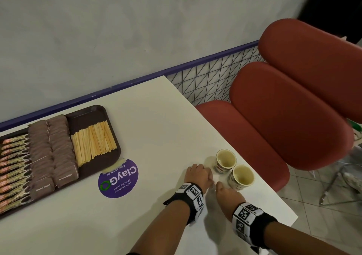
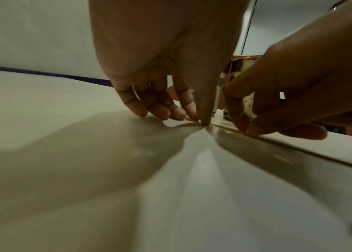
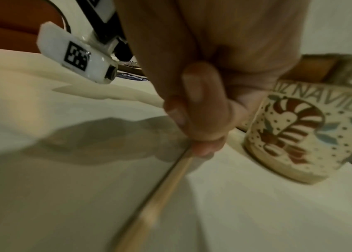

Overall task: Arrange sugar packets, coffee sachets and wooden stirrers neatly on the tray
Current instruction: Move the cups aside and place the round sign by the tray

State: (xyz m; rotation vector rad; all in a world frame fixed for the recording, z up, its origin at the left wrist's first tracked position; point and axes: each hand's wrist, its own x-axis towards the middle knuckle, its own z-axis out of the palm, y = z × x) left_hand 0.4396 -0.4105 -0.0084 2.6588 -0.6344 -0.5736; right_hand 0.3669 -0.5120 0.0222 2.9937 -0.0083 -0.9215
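Observation:
On the white table my right hand (image 1: 221, 188) (image 3: 200, 146) pinches one end of a single wooden stirrer (image 3: 166, 187) (image 2: 299, 150) that lies flat and runs back under my wrist. My left hand (image 1: 209, 178) (image 2: 198, 119) rests its fingertips on the table just beside it, with the thumb tip at the stirrer's end. The dark brown tray (image 1: 98, 109) sits far left. It holds a row of wooden stirrers (image 1: 94, 143), two rows of brown sugar packets (image 1: 51, 148) and coffee sachets (image 1: 13, 168).
Two empty patterned cups (image 1: 225, 159) (image 1: 242, 176) stand just beyond my hands, near the table's right edge. A purple round sticker (image 1: 118, 178) lies between hands and tray. A red padded chair (image 1: 293, 117) stands to the right of the table.

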